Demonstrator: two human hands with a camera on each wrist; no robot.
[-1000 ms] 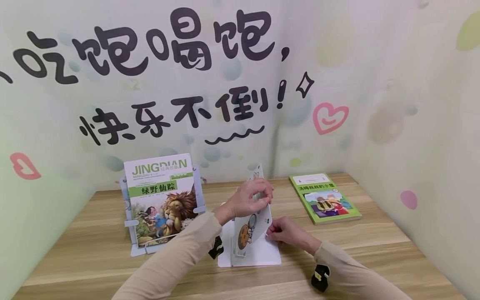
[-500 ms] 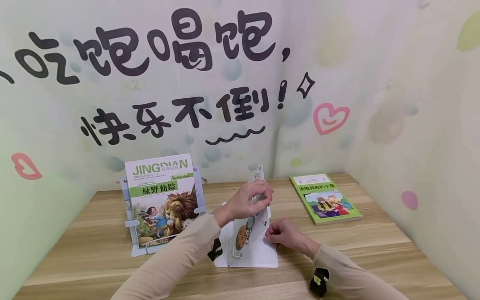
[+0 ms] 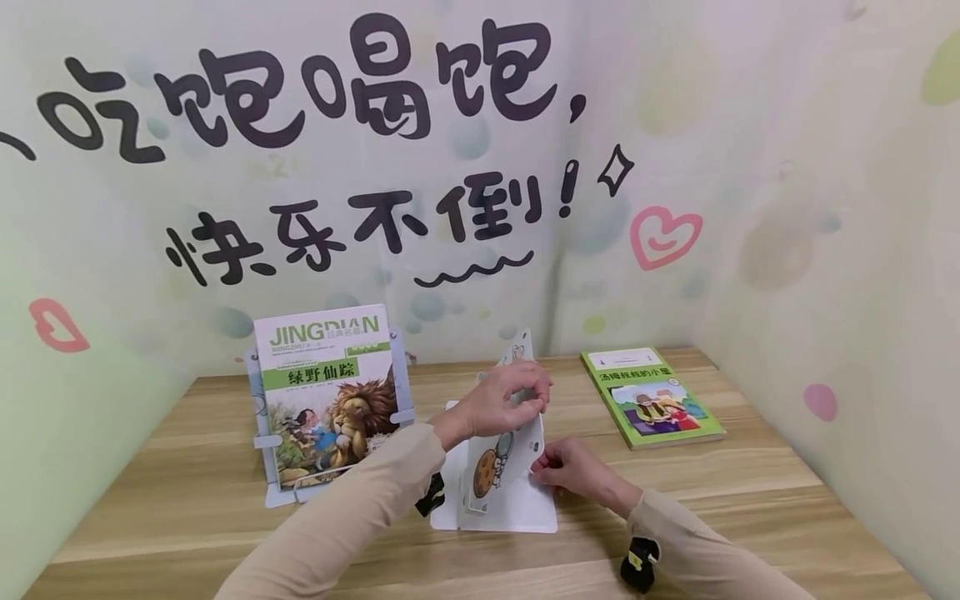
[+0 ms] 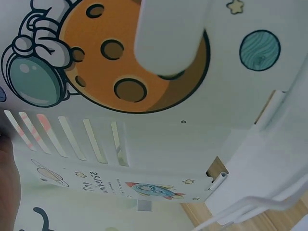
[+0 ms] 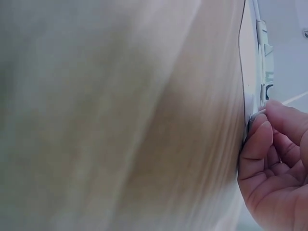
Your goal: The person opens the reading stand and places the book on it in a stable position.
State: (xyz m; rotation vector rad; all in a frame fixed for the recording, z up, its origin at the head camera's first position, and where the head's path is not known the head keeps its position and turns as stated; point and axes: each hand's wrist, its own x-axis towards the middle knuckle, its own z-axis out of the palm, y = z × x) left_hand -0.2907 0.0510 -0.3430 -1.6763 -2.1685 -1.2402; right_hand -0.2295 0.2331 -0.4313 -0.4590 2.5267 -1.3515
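A white folding book stand point(image 3: 510, 508) with cartoon space prints stands partly unfolded on the table, its base flat and its printed panel point(image 3: 517, 462) raised at a slant. My left hand point(image 3: 501, 398) grips the raised panel near its upper part, fingers curled. In the left wrist view the panel point(image 4: 159, 101) fills most of the picture, and only a sliver of the hand point(image 4: 8, 185) shows. My right hand point(image 3: 577, 471) is at the right edge of the base. In the right wrist view, thumb and fingers point(image 5: 262, 142) pinch a thin white wire beside the base.
On the left, a second book stand point(image 3: 281, 498) holds an upright book with a lion cover point(image 3: 330, 400). A green-edged book point(image 3: 652, 400) lies flat at the back right of the wooden table point(image 3: 750, 500). A printed curtain point(image 3: 450, 317) hangs behind.
The stand has slid slightly left over the table, with both hands staying on it. Hand poses look nearly the same, and the head view has shifted a little.
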